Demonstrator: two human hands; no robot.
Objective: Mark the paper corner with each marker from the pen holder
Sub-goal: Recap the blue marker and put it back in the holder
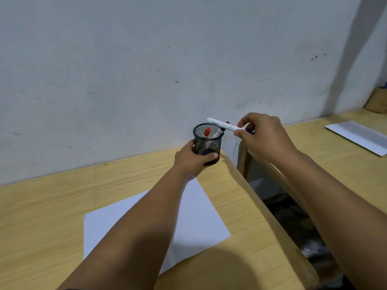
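Note:
A black mesh pen holder [207,143] stands near the far right corner of the wooden table, close to the wall. My left hand [189,161] is wrapped around its lower part. Inside it I see a red-capped marker [206,132] and another marker with a dark cap [219,132]. My right hand [263,136] holds a white marker [224,124] almost level, just above and to the right of the holder's rim; a purple end shows by my fingers. A white sheet of paper [201,222] lies on the table, partly under my left forearm.
The wooden table [52,206] ends at a right edge [261,206], with a gap and dark floor beyond. A second wooden table [335,160] on the right carries another white sheet [360,137] and a tan container [378,101] at the wall.

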